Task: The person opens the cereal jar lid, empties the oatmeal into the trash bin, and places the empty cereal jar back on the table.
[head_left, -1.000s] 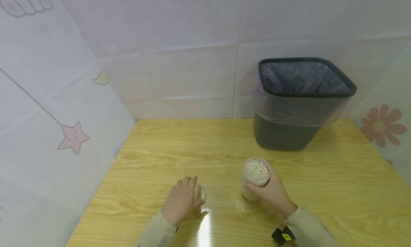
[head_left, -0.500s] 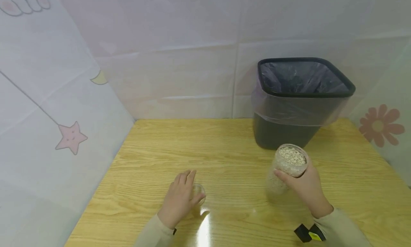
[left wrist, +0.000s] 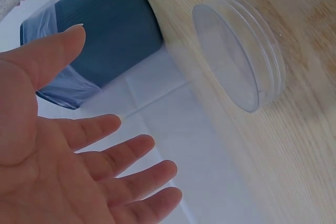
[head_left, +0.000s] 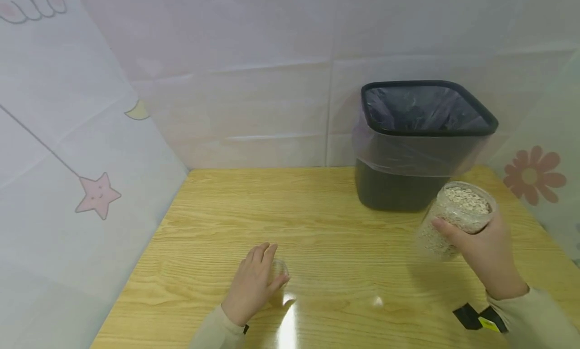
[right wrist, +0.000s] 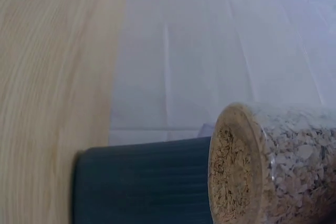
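Note:
A clear jar (head_left: 455, 220) full of rolled oats has no lid on and leans slightly. My right hand (head_left: 491, 253) grips it from the right side, above the table. In the right wrist view the jar's round bottom (right wrist: 233, 169) shows, oats pressed against it, clear of the table; the right hand is out of that picture. Beside my left hand (head_left: 251, 283) a clear round lid (left wrist: 262, 51) lies on the table. The left fingers are spread and relaxed, holding nothing; the left wrist view shows a gap between them and the lid.
A dark waste bin (head_left: 391, 188) with a clear bag over its rim stands at the back right, behind the jar. The wooden table (head_left: 254, 203) is bordered by pale printed sheets (head_left: 244, 107) at the back and sides.
My right hand has carried the jar up and to the right, from near the middle of the table to the front of the bin's right side. The left hand has barely moved.

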The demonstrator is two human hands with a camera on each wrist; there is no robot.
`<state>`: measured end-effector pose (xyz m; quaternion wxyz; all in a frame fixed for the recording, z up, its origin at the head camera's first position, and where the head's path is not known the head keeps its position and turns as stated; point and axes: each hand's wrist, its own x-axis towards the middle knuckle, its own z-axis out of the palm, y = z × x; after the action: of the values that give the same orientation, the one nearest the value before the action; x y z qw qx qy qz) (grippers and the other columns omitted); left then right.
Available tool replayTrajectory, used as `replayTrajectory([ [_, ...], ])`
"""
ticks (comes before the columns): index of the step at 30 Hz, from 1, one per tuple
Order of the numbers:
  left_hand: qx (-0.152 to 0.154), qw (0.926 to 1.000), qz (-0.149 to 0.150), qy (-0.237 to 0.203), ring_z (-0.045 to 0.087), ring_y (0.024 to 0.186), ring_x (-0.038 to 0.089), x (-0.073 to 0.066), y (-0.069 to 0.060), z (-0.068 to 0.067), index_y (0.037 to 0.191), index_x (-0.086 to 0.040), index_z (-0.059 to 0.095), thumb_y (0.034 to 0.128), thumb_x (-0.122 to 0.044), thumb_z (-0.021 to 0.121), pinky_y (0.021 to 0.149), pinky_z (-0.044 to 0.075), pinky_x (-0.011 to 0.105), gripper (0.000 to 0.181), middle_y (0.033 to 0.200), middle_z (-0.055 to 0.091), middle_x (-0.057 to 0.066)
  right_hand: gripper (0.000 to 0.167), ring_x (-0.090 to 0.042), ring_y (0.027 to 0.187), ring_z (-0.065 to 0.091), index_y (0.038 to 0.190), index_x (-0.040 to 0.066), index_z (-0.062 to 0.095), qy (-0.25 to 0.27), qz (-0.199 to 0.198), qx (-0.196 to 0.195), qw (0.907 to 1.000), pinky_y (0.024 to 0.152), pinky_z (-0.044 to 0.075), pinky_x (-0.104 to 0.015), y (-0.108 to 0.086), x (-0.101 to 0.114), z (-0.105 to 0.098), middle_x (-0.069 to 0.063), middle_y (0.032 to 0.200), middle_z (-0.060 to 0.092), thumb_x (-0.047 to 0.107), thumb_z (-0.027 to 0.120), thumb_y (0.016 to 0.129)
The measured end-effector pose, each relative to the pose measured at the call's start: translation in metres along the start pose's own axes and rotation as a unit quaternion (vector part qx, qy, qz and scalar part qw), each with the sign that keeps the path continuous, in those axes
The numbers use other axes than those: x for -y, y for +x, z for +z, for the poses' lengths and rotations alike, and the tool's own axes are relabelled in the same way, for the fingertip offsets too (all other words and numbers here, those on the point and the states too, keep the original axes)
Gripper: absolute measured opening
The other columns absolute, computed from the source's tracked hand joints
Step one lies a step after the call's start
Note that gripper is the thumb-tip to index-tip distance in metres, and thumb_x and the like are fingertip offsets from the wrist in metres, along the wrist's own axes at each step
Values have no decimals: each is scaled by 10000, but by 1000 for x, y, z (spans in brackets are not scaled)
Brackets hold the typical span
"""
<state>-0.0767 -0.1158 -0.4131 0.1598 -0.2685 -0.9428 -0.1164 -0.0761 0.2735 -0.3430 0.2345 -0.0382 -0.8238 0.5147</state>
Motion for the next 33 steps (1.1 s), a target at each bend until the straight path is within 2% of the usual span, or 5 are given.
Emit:
replayTrajectory([
  [19,-43,9999,12,-110,569,1069,349,-4,-2,-5,1261,62,518,793,-321,799,807,536,417,666,1212,551,221,745,9,980,488,1456,157,395,-298,-166,-666,9972,712,397,-54,35,19,-39,151,1172,474,26,743,810],
  [24,11,9999,31,-159,565,1077,366,-4,-2,-7,1253,74,522,795,-310,797,825,533,428,659,1218,546,235,566,40,852,486,1311,240,501,-704,-365,-859,9931,695,390,-128,50,22,-50,181,1019,498,73,739,826],
  [28,56,9997,66,-220,559,1081,378,-4,-2,-7,1246,85,519,803,-294,793,830,532,437,645,1218,539,244,706,-87,1111,507,1458,259,370,-1730,-355,-1418,9740,973,387,-369,57,23,-61,58,1295,504,309,728,852],
  [31,67,9996,48,-279,556,1087,378,-4,-3,-7,1249,86,515,806,-286,792,836,528,445,642,1218,537,242,986,-225,1412,238,1570,228,43,-2173,-126,-1550,9636,1129,190,-551,63,26,-69,-29,1584,154,433,689,854],
  [33,54,9995,52,-299,554,1091,379,-4,-3,-6,1251,88,512,803,-280,796,843,525,449,645,1218,537,241,1018,-234,1467,64,1570,233,-24,-2217,-7,-1429,9646,1139,104,-576,71,28,-75,-7,1618,14,454,670,859],
])
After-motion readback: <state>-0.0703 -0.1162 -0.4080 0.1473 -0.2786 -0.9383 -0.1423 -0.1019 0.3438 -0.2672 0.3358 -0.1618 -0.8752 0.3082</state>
